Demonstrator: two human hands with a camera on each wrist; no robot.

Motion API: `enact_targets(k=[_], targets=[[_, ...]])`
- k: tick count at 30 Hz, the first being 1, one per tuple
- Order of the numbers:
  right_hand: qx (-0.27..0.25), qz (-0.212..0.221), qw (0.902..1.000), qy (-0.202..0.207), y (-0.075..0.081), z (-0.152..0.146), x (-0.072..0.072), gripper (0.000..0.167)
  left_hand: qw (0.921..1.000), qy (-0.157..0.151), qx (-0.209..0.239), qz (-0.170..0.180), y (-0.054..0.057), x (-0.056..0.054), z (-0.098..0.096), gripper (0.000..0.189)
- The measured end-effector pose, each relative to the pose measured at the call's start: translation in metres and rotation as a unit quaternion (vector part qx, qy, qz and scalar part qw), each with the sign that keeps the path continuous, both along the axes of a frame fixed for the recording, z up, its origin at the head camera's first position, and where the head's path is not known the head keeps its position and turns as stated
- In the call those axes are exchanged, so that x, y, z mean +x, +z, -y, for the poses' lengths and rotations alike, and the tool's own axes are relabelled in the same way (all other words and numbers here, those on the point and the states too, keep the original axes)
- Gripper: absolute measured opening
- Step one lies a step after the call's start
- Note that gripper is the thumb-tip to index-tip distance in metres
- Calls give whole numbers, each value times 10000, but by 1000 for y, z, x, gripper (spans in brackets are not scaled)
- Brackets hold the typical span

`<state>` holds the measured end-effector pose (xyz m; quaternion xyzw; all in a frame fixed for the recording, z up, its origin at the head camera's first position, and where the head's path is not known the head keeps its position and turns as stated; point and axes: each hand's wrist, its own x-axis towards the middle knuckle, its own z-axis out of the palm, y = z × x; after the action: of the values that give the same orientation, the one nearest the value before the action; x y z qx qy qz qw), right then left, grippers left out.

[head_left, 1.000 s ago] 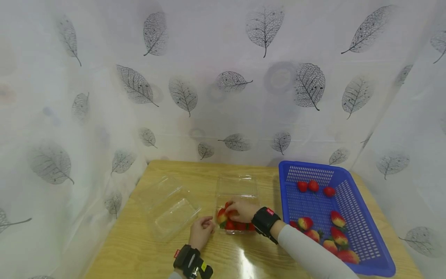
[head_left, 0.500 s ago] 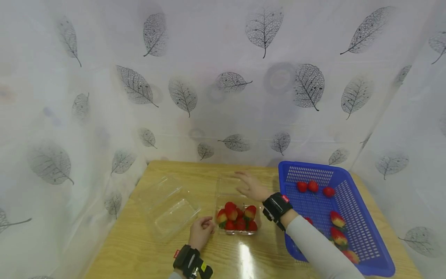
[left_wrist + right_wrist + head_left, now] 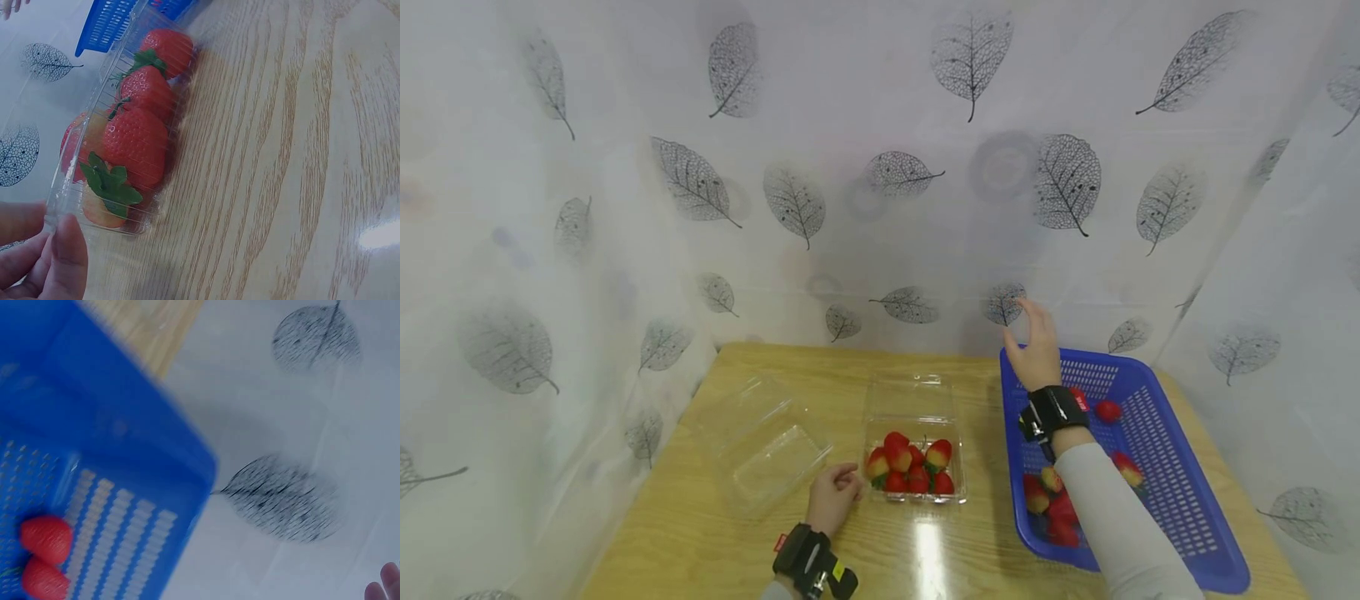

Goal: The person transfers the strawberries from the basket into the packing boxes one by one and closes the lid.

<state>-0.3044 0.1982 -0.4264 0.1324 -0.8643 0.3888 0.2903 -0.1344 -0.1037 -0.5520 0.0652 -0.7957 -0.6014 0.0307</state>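
Observation:
My left hand is at the left side of a clear plastic clamshell box, its lid folded back. In the left wrist view the thumb and fingers pinch the corner of the box's rim. Several red strawberries with green leaves fill the base. My right hand is raised over the far left corner of a blue basket, fingers spread, holding nothing. Only its fingertips show at the lower right of the right wrist view.
A second clear clamshell box lies open on the left of the wooden table. Several more strawberries lie in the basket, some hidden under the right forearm. A leaf-patterned curtain stands behind the table.
My right hand has left the strawberries in the box and swung up and right to above the basket's far corner. The left hand stays in place at the box.

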Motion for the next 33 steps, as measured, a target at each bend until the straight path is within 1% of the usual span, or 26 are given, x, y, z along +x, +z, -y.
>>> enact_targets(k=[4, 6, 9, 12, 14, 17, 19, 23, 26, 28, 33], targets=[[47, 653, 9974, -294, -11, -23, -2, 53, 9999, 15, -100, -28, 1, 1, 0, 25], [138, 1062, 9934, -420, -20, -34, -4, 55, 9999, 13, -128, -22, 1, 1, 0, 26], [358, 1631, 9840, -627, -37, -49, -6, 59, 9999, -20, -104, -25, 1, 1, 1, 26], [652, 2192, 9704, -777, -53, -59, -7, 63, 10000, -24, -58, -15, 1, 0, 1, 26], [820, 2618, 9581, -822, -61, -64, -7, 64, 10000, 1, -52, -16, 1, 0, 1, 26], [1066, 3236, 9371, -752, -73, -70, -5, 65, 10000, 14, 7, -32, 1, 0, 1, 26], [1170, 3535, 9260, -617, -81, -73, -3, 66, 10000, 16, 55, -21, 1, 0, 0, 26], [1402, 3845, 9119, -309, -98, -81, -1, 70, 10000, -8, 79, 8, 2, 1, -1, 26], [1633, 3863, 9077, -161, -109, -85, -1, 70, 10000, -7, 51, 25, 2, 1, -1, 27], [1733, 3866, 9058, -102, -114, -86, 0, 69, 10000, -3, 50, 32, 3, 1, -1, 27], [1777, 3880, 9043, -134, -115, -86, 4, 66, 10000, 25, 77, 58, 3, 2, -1, 27]])
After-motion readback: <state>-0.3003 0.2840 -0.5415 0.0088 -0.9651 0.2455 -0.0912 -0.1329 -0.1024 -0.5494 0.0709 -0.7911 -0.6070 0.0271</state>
